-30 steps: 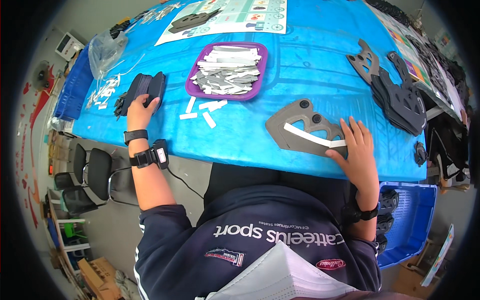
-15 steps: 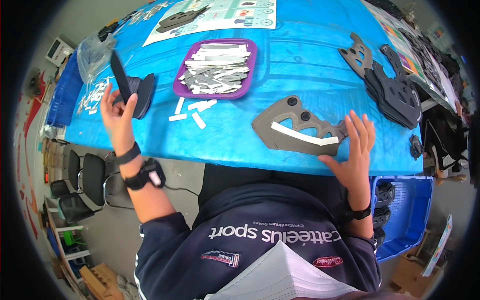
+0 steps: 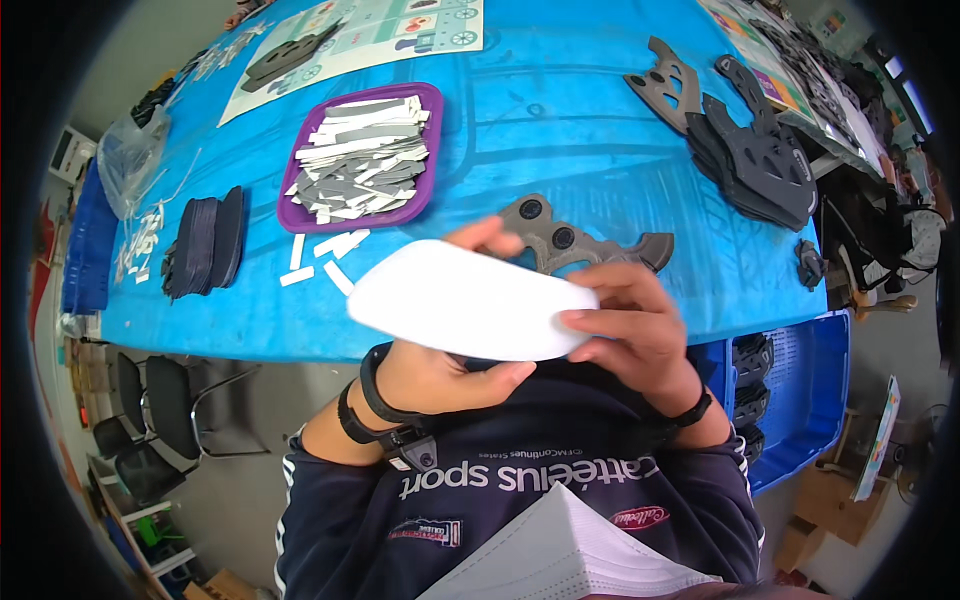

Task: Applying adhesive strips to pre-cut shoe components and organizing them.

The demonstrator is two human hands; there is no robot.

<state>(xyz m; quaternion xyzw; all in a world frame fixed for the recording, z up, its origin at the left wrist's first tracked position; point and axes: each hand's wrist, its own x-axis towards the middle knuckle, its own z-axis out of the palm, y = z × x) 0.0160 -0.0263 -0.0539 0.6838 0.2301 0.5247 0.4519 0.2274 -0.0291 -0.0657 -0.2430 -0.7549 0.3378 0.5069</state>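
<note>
An oblong pad [image 3: 460, 300] with a white face and rounded ends is held up above the table's near edge. My left hand [image 3: 430, 380] grips it from below and behind, thumb stretched along its lower side. At the pad's right end, the fingers of my right hand [image 3: 640, 335] pinch its corner. Behind the pad lies a grey-brown plate [image 3: 560, 235] with cut-outs and round black studs, its lower part hidden. A stack of dark pads [image 3: 205, 245] stands at the left. Small white strips [image 3: 340, 245] lie loose beside a purple tray [image 3: 436, 150] of grey and white strips.
Several black plates [image 3: 760, 180] and another grey-brown plate [image 3: 668, 92] lie at the right, near a small black part [image 3: 809, 263]. Below the table's right edge is a blue crate [image 3: 805, 400]. A clear plastic bag [image 3: 130, 165] sits at far left.
The pad my left hand held up by the stack has come to the middle, its white face showing. My right hand has left the grey-brown plate and now grips the pad. The view has shifted.
</note>
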